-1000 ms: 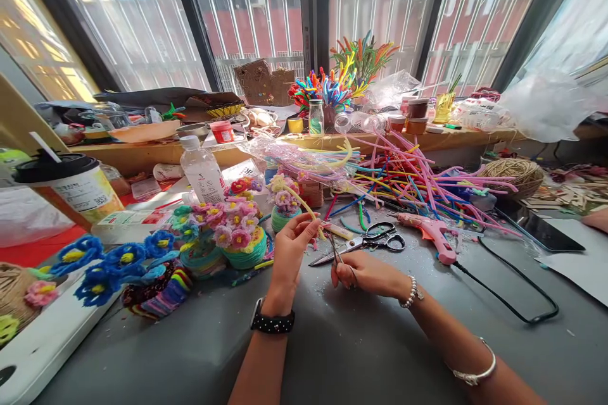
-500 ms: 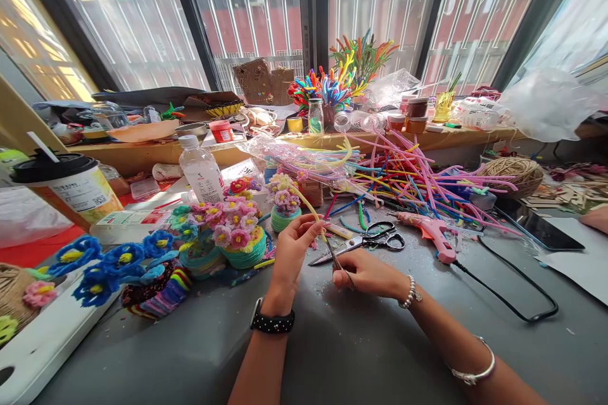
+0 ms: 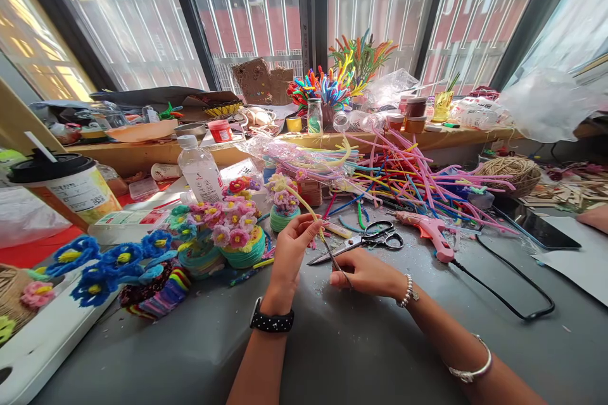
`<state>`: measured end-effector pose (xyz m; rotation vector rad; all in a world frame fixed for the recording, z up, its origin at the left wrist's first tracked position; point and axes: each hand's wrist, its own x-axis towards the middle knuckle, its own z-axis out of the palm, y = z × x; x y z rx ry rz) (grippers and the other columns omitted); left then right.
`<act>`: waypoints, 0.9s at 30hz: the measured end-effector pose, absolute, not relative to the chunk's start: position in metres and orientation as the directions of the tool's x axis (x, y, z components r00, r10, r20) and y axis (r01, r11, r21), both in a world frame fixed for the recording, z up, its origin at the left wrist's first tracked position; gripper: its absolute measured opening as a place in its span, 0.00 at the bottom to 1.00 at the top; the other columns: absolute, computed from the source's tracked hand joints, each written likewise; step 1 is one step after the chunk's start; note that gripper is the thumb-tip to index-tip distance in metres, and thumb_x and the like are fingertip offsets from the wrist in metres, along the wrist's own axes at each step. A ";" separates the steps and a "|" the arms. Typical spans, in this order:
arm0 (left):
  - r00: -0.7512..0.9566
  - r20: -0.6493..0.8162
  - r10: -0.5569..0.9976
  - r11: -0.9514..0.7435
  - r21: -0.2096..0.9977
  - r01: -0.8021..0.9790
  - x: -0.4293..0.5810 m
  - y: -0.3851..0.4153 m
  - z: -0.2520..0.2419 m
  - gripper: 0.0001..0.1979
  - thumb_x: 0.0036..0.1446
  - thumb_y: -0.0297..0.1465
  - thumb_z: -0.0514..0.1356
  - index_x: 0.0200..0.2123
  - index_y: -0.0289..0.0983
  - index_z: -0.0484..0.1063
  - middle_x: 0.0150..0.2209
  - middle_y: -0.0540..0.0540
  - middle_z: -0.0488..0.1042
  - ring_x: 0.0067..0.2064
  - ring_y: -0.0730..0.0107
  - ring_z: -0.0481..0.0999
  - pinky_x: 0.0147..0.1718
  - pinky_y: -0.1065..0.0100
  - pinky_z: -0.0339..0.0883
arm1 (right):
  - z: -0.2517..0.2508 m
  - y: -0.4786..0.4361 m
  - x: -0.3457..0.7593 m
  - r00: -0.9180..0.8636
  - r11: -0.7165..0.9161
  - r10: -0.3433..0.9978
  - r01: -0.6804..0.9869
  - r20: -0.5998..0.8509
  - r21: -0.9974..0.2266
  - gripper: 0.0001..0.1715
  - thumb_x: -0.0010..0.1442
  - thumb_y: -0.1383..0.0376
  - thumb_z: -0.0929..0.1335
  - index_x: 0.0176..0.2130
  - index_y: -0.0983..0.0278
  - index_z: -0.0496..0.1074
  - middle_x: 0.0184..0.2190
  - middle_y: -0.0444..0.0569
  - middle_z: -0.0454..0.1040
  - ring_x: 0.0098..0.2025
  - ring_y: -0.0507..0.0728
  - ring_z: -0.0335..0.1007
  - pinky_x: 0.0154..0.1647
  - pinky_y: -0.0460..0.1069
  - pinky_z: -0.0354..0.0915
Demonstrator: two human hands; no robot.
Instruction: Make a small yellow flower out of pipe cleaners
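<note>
My left hand (image 3: 293, 245) pinches a pale yellow pipe cleaner (image 3: 304, 200) between thumb and fingers, its long end reaching up and left. A pair of small scissors (image 3: 329, 249) is held in my right hand (image 3: 368, 273), the thin blades pointing up at the pipe cleaner's lower end by my left fingertips. Most of its handle is hidden by the fingers. Just beyond my right hand lie larger black-handled scissors (image 3: 357, 242), flat on the table. A small pot of pink and yellow pipe-cleaner flowers (image 3: 284, 201) stands behind my left hand.
Pipe-cleaner flower pots (image 3: 241, 243) and blue flowers (image 3: 124, 257) stand at left, near a lidded cup (image 3: 71, 186). A pink glue gun (image 3: 434, 234) with a black cord lies right. Loose pipe cleaners (image 3: 413, 174) pile behind. Another person's hand (image 3: 596, 218) rests at the right edge.
Both hands stay almost in place, the pipe cleaner and small scissors still held. The whole view has shifted very slightly.
</note>
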<state>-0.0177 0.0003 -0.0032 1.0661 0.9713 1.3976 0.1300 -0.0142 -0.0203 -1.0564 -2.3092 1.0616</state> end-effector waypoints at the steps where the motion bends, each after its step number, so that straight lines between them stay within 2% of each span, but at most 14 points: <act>1: -0.026 0.088 0.996 -0.092 0.960 -0.266 -0.018 0.000 -0.003 0.10 0.40 0.31 0.62 0.30 0.35 0.70 0.24 0.52 0.71 0.25 0.81 0.64 0.22 0.78 0.53 | -0.021 -0.014 0.130 -0.639 0.426 0.768 0.468 0.037 -0.774 0.35 0.45 0.39 0.56 0.17 0.68 0.60 0.14 0.40 0.55 0.18 0.46 0.48 0.17 0.43 0.43; 9: -0.071 0.056 0.996 -0.074 0.958 -0.278 -0.018 0.000 -0.001 0.11 0.39 0.32 0.62 0.30 0.36 0.70 0.25 0.52 0.70 0.26 0.81 0.63 0.23 0.78 0.53 | -0.021 -0.014 0.128 -0.589 0.357 0.807 0.446 0.031 -0.820 0.32 0.45 0.41 0.60 0.15 0.67 0.61 0.13 0.41 0.58 0.17 0.46 0.50 0.16 0.43 0.45; 19: -0.104 0.053 0.993 -0.083 0.946 -0.314 -0.019 0.000 0.001 0.11 0.39 0.32 0.63 0.30 0.37 0.69 0.22 0.55 0.67 0.23 0.83 0.61 0.21 0.79 0.52 | -0.019 -0.015 0.125 -0.456 0.267 0.889 0.455 0.035 -0.850 0.30 0.37 0.45 0.67 0.11 0.65 0.54 0.10 0.41 0.57 0.15 0.46 0.47 0.15 0.43 0.43; 27: -0.122 0.045 0.991 -0.085 0.935 -0.345 -0.020 -0.002 0.003 0.11 0.39 0.31 0.63 0.30 0.36 0.68 0.23 0.55 0.65 0.23 0.84 0.61 0.23 0.80 0.54 | -0.019 -0.014 0.124 -0.427 0.261 0.903 0.484 0.035 -0.835 0.30 0.38 0.47 0.68 0.10 0.64 0.51 0.09 0.41 0.57 0.15 0.47 0.48 0.15 0.43 0.44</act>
